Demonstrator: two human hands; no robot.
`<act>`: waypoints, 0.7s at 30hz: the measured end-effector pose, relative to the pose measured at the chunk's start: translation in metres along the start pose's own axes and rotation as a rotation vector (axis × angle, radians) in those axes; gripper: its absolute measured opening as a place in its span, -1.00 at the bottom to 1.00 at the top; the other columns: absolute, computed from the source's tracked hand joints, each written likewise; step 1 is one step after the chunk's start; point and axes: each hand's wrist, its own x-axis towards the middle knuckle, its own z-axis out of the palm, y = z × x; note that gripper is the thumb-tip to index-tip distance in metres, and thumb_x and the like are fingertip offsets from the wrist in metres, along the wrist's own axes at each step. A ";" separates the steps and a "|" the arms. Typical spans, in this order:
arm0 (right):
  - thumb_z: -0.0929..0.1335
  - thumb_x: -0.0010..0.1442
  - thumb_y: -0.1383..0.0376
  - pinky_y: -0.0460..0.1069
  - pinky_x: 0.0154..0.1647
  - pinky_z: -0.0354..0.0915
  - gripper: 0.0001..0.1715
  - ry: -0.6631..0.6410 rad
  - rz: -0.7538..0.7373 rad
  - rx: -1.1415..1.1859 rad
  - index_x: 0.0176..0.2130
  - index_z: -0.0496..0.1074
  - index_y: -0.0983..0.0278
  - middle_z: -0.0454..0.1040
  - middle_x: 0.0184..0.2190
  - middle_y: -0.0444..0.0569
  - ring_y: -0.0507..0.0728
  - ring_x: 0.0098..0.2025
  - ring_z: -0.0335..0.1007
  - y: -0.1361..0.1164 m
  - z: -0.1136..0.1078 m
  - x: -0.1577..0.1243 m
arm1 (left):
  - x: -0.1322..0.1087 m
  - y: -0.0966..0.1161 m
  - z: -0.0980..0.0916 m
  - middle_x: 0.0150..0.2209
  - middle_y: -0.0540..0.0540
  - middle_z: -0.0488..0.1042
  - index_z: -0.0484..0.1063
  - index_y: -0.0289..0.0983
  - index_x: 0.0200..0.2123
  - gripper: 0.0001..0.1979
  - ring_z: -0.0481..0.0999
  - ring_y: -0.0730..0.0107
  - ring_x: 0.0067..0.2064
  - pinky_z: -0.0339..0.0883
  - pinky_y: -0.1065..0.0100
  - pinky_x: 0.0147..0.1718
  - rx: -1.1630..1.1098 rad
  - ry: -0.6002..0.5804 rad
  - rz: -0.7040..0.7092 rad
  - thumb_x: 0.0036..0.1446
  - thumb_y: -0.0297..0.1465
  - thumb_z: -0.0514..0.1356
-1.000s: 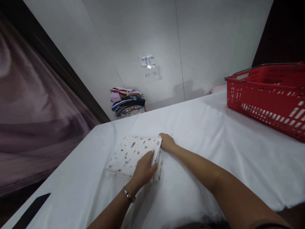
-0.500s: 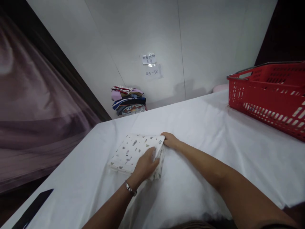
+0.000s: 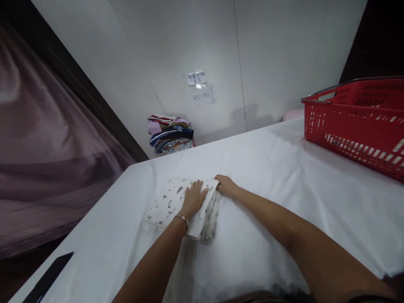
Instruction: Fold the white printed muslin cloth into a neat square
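A white folded cloth (image 3: 167, 202) with small grey and brown prints lies on the white-covered table (image 3: 259, 168). Its stacked layers show along the right side. My left hand (image 3: 194, 200) rests flat on top of the cloth, fingers stretched out and a little spread, with a bracelet at the wrist. At the cloth's far right corner, my right hand (image 3: 225, 185) is closed around the edge; its fingertips are partly hidden by the fabric.
A red plastic basket (image 3: 356, 130) stands on the table at the right. Beyond the far edge sits a pile of folded fabrics (image 3: 170, 132) against a wall with paper labels (image 3: 202, 97). A dark flat object (image 3: 49, 277) lies at the near left, and a pinkish curtain (image 3: 57, 168) hangs left.
My left hand has moved from the cloth's right edge up onto its top surface and flattened. My right hand stays at the far corner.
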 end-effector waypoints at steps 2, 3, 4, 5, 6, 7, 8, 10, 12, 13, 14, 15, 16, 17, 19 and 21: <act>0.28 0.03 0.39 -0.09 -0.28 0.17 -0.76 -0.028 -0.048 0.001 -0.22 0.37 0.27 0.47 -0.26 -0.03 0.10 -0.23 0.35 0.005 -0.005 0.000 | -0.001 -0.002 0.002 0.24 -0.15 0.06 0.08 -0.21 0.19 -0.44 -0.05 0.22 0.27 -0.16 0.01 0.17 0.006 0.004 0.014 0.22 -0.06 -0.19; 0.28 0.03 0.39 -0.09 -0.27 0.17 -0.75 -0.040 -0.075 0.001 -0.22 0.37 0.27 0.47 -0.26 -0.03 0.10 -0.22 0.35 0.007 -0.008 -0.001 | -0.002 -0.001 0.002 0.24 -0.15 0.06 0.08 -0.21 0.19 -0.44 -0.04 0.22 0.27 -0.15 0.01 0.17 0.009 0.003 0.021 0.22 -0.06 -0.19; 0.28 0.03 0.39 -0.09 -0.26 0.17 -0.75 -0.049 -0.102 0.000 -0.22 0.38 0.28 0.47 -0.26 -0.03 0.10 -0.22 0.34 0.009 -0.011 -0.002 | -0.002 0.000 0.001 0.24 -0.15 0.06 0.08 -0.21 0.18 -0.44 -0.04 0.22 0.27 -0.15 0.01 0.17 0.014 0.003 0.028 0.22 -0.07 -0.18; 0.27 0.03 0.39 -0.09 -0.24 0.16 -0.75 -0.057 -0.129 -0.001 -0.22 0.38 0.28 0.47 -0.26 -0.03 0.10 -0.21 0.34 0.010 -0.014 -0.003 | -0.002 0.001 0.000 0.24 -0.16 0.06 0.08 -0.22 0.18 -0.44 -0.04 0.22 0.27 -0.16 0.01 0.17 0.018 0.003 0.033 0.22 -0.07 -0.18; 0.27 0.04 0.39 -0.09 -0.22 0.16 -0.76 -0.063 -0.153 -0.003 -0.22 0.39 0.28 0.46 -0.26 -0.04 0.10 -0.20 0.33 0.011 -0.016 -0.004 | -0.002 0.002 0.000 0.24 -0.17 0.06 0.08 -0.22 0.18 -0.45 -0.04 0.21 0.27 -0.15 0.01 0.17 0.021 -0.001 0.035 0.22 -0.08 -0.17; 0.26 0.05 0.40 -0.08 -0.20 0.15 -0.76 -0.066 -0.171 -0.005 -0.22 0.39 0.28 0.46 -0.26 -0.04 0.09 -0.19 0.32 0.012 -0.018 -0.006 | -0.002 0.003 -0.001 0.24 -0.18 0.06 0.08 -0.23 0.18 -0.45 -0.04 0.21 0.27 -0.16 0.01 0.16 0.021 -0.007 0.035 0.22 -0.09 -0.16; 0.26 0.05 0.40 -0.08 -0.18 0.15 -0.76 -0.067 -0.184 -0.008 -0.22 0.39 0.28 0.45 -0.25 -0.04 0.09 -0.17 0.31 0.012 -0.019 -0.007 | -0.001 0.003 -0.002 0.24 -0.19 0.06 0.08 -0.24 0.18 -0.45 -0.04 0.21 0.27 -0.16 0.01 0.16 0.020 -0.017 0.034 0.22 -0.10 -0.16; 0.25 0.07 0.39 -0.08 -0.16 0.15 -0.77 -0.069 -0.191 -0.017 -0.23 0.39 0.27 0.45 -0.24 -0.04 0.09 -0.16 0.31 0.011 -0.020 -0.008 | -0.001 0.005 -0.002 0.24 -0.20 0.04 0.08 -0.25 0.19 -0.45 -0.05 0.21 0.27 -0.17 0.00 0.16 0.018 -0.031 0.033 0.22 -0.11 -0.15; 0.25 0.08 0.38 -0.06 -0.16 0.16 -0.78 -0.068 -0.173 -0.032 -0.23 0.39 0.26 0.45 -0.23 -0.04 0.11 -0.15 0.31 0.009 -0.018 -0.007 | -0.001 0.006 -0.002 0.25 -0.20 0.03 0.07 -0.26 0.19 -0.45 -0.06 0.21 0.27 -0.18 0.01 0.17 0.031 -0.031 0.035 0.22 -0.12 -0.15; 0.26 0.08 0.36 -0.05 -0.18 0.16 -0.78 -0.066 -0.154 -0.043 -0.23 0.39 0.25 0.45 -0.22 -0.03 0.13 -0.14 0.31 0.008 -0.016 -0.006 | -0.001 0.007 -0.001 0.25 -0.20 0.03 0.07 -0.26 0.19 -0.46 -0.06 0.21 0.27 -0.19 0.01 0.17 0.044 -0.027 0.036 0.22 -0.12 -0.14; 0.27 0.07 0.33 -0.04 -0.20 0.17 -0.78 -0.059 -0.129 -0.057 -0.22 0.39 0.25 0.45 -0.21 -0.01 0.15 -0.14 0.31 0.006 -0.015 -0.004 | -0.001 0.008 -0.001 0.25 -0.20 0.02 0.06 -0.26 0.19 -0.46 -0.07 0.21 0.27 -0.19 0.01 0.17 0.058 -0.023 0.035 0.22 -0.13 -0.14; 0.28 0.06 0.31 -0.02 -0.22 0.17 -0.76 -0.049 -0.098 -0.071 -0.21 0.38 0.25 0.44 -0.20 0.02 0.18 -0.14 0.31 0.004 -0.013 -0.003 | -0.002 0.009 0.000 0.25 -0.20 0.02 0.07 -0.26 0.19 -0.46 -0.07 0.20 0.27 -0.19 0.01 0.17 0.070 -0.020 0.034 0.22 -0.13 -0.14; 0.29 0.05 0.30 -0.01 -0.23 0.18 -0.74 -0.038 -0.068 -0.084 -0.19 0.37 0.26 0.43 -0.19 0.06 0.20 -0.15 0.31 0.003 -0.012 -0.002 | -0.002 0.010 0.000 0.25 -0.20 0.02 0.07 -0.26 0.19 -0.46 -0.07 0.19 0.27 -0.20 0.01 0.17 0.079 -0.017 0.034 0.22 -0.13 -0.14; 0.30 0.04 0.30 0.00 -0.25 0.18 -0.73 -0.029 -0.044 -0.095 -0.19 0.36 0.27 0.43 -0.19 0.08 0.21 -0.15 0.31 0.003 -0.011 -0.001 | -0.002 0.010 0.001 0.25 -0.20 0.03 0.07 -0.26 0.19 -0.46 -0.07 0.19 0.27 -0.19 0.01 0.17 0.082 -0.016 0.033 0.23 -0.14 -0.14; 0.29 0.04 0.32 0.00 -0.25 0.17 -0.75 -0.029 -0.031 -0.104 -0.20 0.36 0.28 0.43 -0.21 0.10 0.21 -0.17 0.31 0.004 -0.010 0.000 | -0.003 0.009 0.000 0.25 -0.20 0.03 0.07 -0.25 0.19 -0.46 -0.07 0.19 0.28 -0.18 0.01 0.17 0.073 -0.020 0.034 0.23 -0.13 -0.15; 0.28 0.05 0.36 -0.02 -0.22 0.16 -0.79 -0.053 -0.070 -0.093 -0.24 0.38 0.28 0.44 -0.23 0.06 0.18 -0.17 0.31 0.009 -0.013 0.000 | -0.003 0.007 0.000 0.25 -0.18 0.04 0.07 -0.23 0.19 -0.46 -0.07 0.22 0.28 -0.18 0.04 0.17 0.049 -0.028 0.048 0.23 -0.12 -0.16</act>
